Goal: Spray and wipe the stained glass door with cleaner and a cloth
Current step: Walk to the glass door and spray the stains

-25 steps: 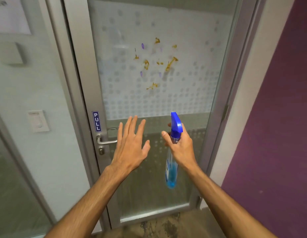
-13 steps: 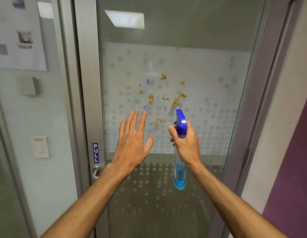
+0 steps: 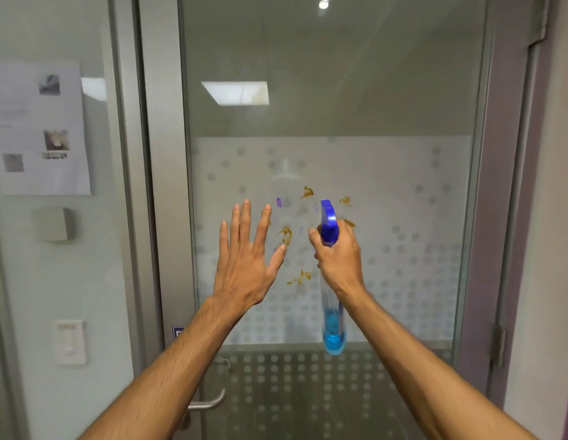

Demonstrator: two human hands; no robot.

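A glass door with a frosted dotted band fills the view. Brown and purple stains speckle the glass at its middle. My right hand grips a clear spray bottle by the neck, below its blue trigger head. The head points at the stains, and blue liquid sits in the bottle's bottom. My left hand is raised beside it with fingers spread and straight, holding nothing, just left of the stains. No cloth is in view.
The metal door frame runs down the left, with a lever handle low down. A paper notice, a small box and a light switch are on the left wall. A hinge is on the right jamb.
Both hands rose from handle height up to the stains. The view tilted upward, so the stains dropped lower in the frame. The left hand stayed spread.
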